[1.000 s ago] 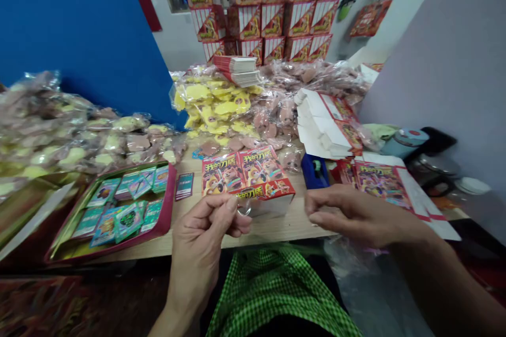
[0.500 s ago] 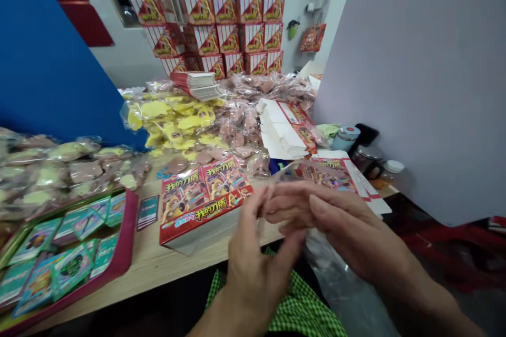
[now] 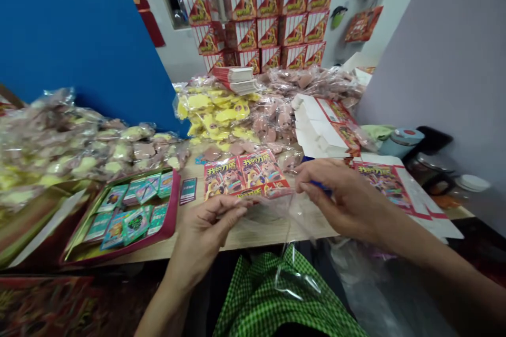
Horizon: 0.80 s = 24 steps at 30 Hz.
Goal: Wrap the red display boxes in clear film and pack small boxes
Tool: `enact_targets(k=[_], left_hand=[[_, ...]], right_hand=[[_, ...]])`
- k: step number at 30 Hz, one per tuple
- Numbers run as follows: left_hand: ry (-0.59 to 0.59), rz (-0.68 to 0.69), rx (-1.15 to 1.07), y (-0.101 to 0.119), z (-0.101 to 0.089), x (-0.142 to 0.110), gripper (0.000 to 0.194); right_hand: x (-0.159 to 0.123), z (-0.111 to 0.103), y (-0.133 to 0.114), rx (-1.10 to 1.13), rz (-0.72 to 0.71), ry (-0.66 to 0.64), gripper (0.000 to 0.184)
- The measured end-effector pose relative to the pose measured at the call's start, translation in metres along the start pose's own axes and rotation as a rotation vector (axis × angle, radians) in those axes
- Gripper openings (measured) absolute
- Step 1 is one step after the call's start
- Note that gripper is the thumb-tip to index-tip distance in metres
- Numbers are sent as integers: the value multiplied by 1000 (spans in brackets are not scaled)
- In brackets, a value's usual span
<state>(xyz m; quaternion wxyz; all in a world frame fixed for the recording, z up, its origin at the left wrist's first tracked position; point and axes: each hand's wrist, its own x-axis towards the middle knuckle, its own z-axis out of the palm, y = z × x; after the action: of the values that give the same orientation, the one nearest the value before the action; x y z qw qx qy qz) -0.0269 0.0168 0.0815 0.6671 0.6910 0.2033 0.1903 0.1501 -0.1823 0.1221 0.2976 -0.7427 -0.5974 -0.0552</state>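
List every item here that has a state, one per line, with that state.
Left hand: pinching clear plastic
Right hand: pinching clear plastic
Clear plastic: spread between the hands, drooping
Red printed box: on the table, partly hidden
Pink tin: open, cards inside
Yellow pieces: bagged, heaped
Boxes by the wall: stacked
Blue flask: lidded

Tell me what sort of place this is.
Probably a small packing workspace, perhaps for toys: matching red boxes stacked at the back, heaps of pieces in clear bags, and an open tray of cards.
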Motion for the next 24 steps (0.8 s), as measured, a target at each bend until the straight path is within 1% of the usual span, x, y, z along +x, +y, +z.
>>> enact_targets(k=[1,2,4,5,6,7,8,10,12,13,14,15,17,18,19,20,22,23,24], left_hand=[[30,-31,-10,1,-6,1,18],[60,-47,-25,3,-11,2,19],[107,-34,-45,7,-13,1,20],[121,-9,-36,9,-12,0,18],[126,19,-14,11,-9,-2,17],[124,45,12,13,-6,-5,15],[117,61,31,15,-3,-8,14],[95,58,34,18,-3,-14,15],[100,25,5,20,-11,-17,17],[118,7,-15,20,-18,-17,20],[147,-9,-37,20,-26,-16,22],[188,-21,-62,19,-35,-14,26],[268,-42,-104,15,-49,-8,34],[279,-59,-113,13,-53,-5,37],[263,-82,-112,10,-55,-3,39],[227,-111,-108,7,-55,-1,40],[138,-176,-107,-1,-51,-1,40],[109,-198,-120,-4,-47,-2,39],[104,-210,-146,-8,-44,-3,39]], right_hand=[[-1,-2,-3,23,1,-4,17],[-3,-4,-8,27,-15,-17,20],[-5,-2,-27,-23,-82,-52,44],[-4,2,-37,-61,-119,-65,55],[-3,9,-47,-96,-142,-68,61],[1,17,-55,-124,-144,-49,62],[5,27,-60,-152,-121,-11,60],[17,43,-59,-233,-45,93,50],[28,48,-46,-321,15,166,35],[31,45,-37,-336,21,174,27],[34,39,-29,-310,10,149,22],[35,30,-22,-241,-12,93,18],[33,11,-14,-21,-48,-85,19],[30,3,-12,94,-51,-185,23],[28,-2,-11,190,-39,-274,27],[26,-5,-11,257,-15,-333,30],[22,-4,-11,302,41,-362,33],[21,-1,-10,295,75,-345,35],[20,3,-8,282,113,-319,36]])
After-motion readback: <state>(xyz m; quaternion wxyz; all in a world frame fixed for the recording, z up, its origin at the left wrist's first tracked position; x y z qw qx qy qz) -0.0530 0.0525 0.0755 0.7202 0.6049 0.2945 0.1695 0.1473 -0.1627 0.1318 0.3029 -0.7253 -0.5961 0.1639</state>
